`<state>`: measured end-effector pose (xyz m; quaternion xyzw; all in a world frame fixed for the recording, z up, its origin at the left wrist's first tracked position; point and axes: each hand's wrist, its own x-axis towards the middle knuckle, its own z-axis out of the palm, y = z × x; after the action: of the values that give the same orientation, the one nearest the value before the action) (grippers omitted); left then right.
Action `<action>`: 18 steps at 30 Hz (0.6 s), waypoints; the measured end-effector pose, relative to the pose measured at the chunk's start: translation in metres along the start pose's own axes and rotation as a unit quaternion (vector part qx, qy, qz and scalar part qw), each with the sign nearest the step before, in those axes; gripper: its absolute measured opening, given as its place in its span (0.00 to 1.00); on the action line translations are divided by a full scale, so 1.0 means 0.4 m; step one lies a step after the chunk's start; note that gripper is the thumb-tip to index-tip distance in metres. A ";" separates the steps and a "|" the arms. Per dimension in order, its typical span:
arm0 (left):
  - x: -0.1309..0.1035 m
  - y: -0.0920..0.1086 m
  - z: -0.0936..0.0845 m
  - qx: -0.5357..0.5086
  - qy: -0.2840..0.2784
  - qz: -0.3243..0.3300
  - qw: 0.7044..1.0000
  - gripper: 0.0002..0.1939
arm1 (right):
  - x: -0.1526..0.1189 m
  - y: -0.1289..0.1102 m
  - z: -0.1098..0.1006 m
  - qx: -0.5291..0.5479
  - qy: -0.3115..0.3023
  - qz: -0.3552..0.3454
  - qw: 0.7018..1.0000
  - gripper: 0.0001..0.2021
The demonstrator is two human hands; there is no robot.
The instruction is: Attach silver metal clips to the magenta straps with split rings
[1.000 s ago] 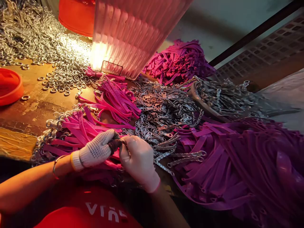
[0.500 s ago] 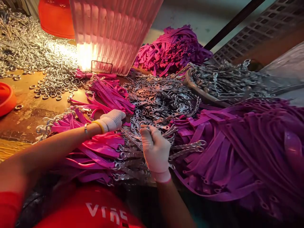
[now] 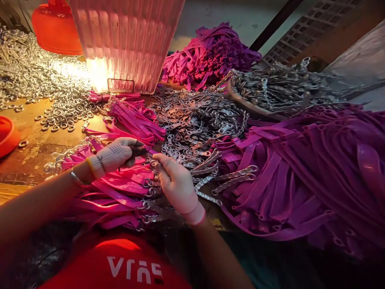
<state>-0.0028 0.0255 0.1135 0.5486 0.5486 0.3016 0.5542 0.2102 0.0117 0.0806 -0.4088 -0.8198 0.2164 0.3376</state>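
Note:
My left hand (image 3: pixel 118 153), in a white dotted glove with dark fingertips, is closed above a pile of pink straps (image 3: pixel 129 182). Close by, my right hand (image 3: pixel 177 184) in a plain white glove pinches with thumb and forefinger, its fingertips almost meeting the left ones. A short bit of pink strap (image 3: pixel 152 151) shows between the two hands; whatever else the right fingers hold is too small to make out. Under the right hand lie pink straps joined by rings to flat metal chains (image 3: pixel 156 208). A heap of loose metal chains (image 3: pixel 198 116) rises just beyond.
Purple straps (image 3: pixel 288 172) cover the right side, below a bowl of chains (image 3: pixel 240 98). Metal rings (image 3: pixel 63 108) spread at the left, near an orange lid-like item (image 3: pixel 7 134). A ribbed translucent panel (image 3: pixel 126 40) stands before more purple straps (image 3: pixel 210 56).
My right hand has moved left from the chain heap to meet my left hand. The left hand has drawn back leftward, and the view has shifted slightly.

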 end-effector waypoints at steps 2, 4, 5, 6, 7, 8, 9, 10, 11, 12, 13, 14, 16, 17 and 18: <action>-0.059 0.000 0.010 -0.051 -0.007 -0.007 0.999 0.11 | 0.010 -0.018 0.017 -0.042 -0.020 -0.011 0.999 0.16; -0.095 -0.007 0.029 -0.048 0.001 -0.011 0.999 0.15 | 0.015 -0.038 0.030 -0.098 -0.042 -0.018 0.994 0.15; -0.105 -0.010 0.039 -0.032 0.009 -0.003 0.999 0.16 | 0.014 -0.047 0.033 -0.129 -0.056 -0.020 0.990 0.15; -0.110 -0.012 0.048 -0.005 0.020 0.013 1.000 0.16 | 0.012 -0.055 0.035 -0.159 -0.069 -0.023 0.985 0.15; -0.111 -0.013 0.054 0.034 0.032 0.040 0.998 0.16 | 0.009 -0.061 0.035 -0.187 -0.080 -0.027 0.979 0.15; -0.109 -0.014 0.057 0.083 0.043 0.073 0.993 0.15 | 0.006 -0.064 0.035 -0.213 -0.086 -0.029 0.973 0.15; -0.105 -0.014 0.058 0.133 0.050 0.107 0.984 0.15 | 0.002 -0.065 0.034 -0.233 -0.089 -0.032 0.968 0.15; -0.098 -0.014 0.058 0.177 0.051 0.133 0.974 0.14 | -0.002 -0.064 0.034 -0.248 -0.089 -0.034 0.964 0.15; -0.091 -0.013 0.055 0.208 0.041 0.146 0.966 0.14 | -0.006 -0.062 0.034 -0.259 -0.086 -0.036 0.961 0.16; -0.085 -0.013 0.053 0.222 0.026 0.146 0.964 0.15 | -0.009 -0.060 0.035 -0.265 -0.081 -0.036 0.960 0.16; -0.080 -0.013 0.051 0.222 0.008 0.137 0.965 0.15 | -0.012 -0.057 0.036 -0.269 -0.077 -0.036 0.959 0.17; -0.077 -0.014 0.051 0.214 -0.010 0.124 0.969 0.16 | -0.015 -0.055 0.038 -0.270 -0.075 -0.038 0.959 0.17; -0.075 -0.016 0.055 0.177 -0.026 0.093 0.979 0.17 | -0.020 -0.052 0.044 -0.265 -0.073 -0.037 0.961 0.17; -0.077 -0.019 0.058 0.132 -0.012 0.067 0.989 0.17 | -0.022 -0.051 0.047 -0.258 -0.074 -0.034 0.963 0.17; -0.079 -0.023 0.060 0.075 0.011 0.038 0.996 0.16 | -0.022 -0.051 0.049 -0.247 -0.076 -0.030 0.966 0.17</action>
<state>0.0104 -0.0129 0.1086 0.6056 0.5544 0.2866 0.4937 0.1889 -0.0089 0.0769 -0.4371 -0.8830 0.0273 0.1691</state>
